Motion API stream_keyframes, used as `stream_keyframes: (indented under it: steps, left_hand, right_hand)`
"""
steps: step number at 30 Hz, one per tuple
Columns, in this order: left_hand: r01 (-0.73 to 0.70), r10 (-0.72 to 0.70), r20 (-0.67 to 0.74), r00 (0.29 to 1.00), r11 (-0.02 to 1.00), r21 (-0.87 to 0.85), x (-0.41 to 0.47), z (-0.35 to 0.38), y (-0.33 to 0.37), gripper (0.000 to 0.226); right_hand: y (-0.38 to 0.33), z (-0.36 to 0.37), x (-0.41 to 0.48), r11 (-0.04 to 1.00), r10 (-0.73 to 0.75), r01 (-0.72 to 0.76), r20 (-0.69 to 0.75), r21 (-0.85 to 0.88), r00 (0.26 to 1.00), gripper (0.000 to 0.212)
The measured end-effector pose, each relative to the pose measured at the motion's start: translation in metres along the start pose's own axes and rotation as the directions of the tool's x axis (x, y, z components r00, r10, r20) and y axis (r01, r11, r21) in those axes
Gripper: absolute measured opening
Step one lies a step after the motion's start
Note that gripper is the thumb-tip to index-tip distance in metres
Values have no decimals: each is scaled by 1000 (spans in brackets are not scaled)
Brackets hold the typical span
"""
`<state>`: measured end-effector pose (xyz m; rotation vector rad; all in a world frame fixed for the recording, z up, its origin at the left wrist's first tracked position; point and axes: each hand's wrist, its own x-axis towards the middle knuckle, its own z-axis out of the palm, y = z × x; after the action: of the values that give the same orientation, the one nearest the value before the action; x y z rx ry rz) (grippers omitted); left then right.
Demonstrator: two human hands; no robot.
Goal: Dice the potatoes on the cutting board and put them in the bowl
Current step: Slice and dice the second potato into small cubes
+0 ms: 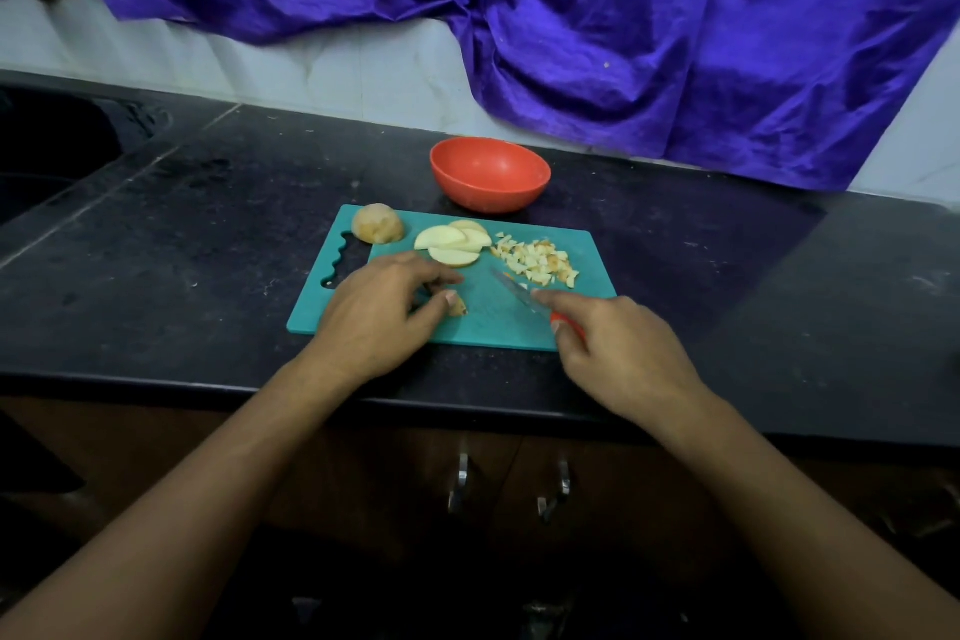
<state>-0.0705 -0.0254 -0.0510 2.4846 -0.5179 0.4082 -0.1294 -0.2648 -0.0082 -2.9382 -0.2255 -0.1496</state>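
Left grip (384, 312) pinches a small, firm, likely slippery potato piece (459, 310); right grip (618, 353) clasps the knife (517, 291), blade between both grips.

We count one cutting board (483, 322), one bowl (490, 174), one knife (519, 294), one left hand (374, 322), one right hand (618, 353) — then one potato chunk (377, 222), about four slices (454, 242), one small piece (459, 311), one heap of dice (535, 263) — and two cabinet handles (460, 483) at lower centre.
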Motion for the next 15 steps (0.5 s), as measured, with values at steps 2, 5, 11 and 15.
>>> stream_keyframes:
  steps: [2, 5, 11, 15]
  left_hand:
    - [-5, 5, 52, 999, 1000, -13, -1, -3, -1, 29]
    - [45, -41, 73, 996, 998, -46, 0, -5, -2, 28]
    - [157, -158, -6, 987, 983, -91, 2, 1, 6, 20]
    - [206, -210, -29, 977, 973, -105, 1, 5, 12, 21]
  right_hand:
    - [3, -1, 3, 1000, 26, -26, -6, 7, 1000, 43]
    - [3, -2, 7, 995, 57, -58, 13, 80, 998, 41]
    - [-14, -21, 16, 969, 45, -70, 107, 239, 993, 37]
    - [-26, -25, 34, 975, 27, -59, 149, 216, 988, 37]
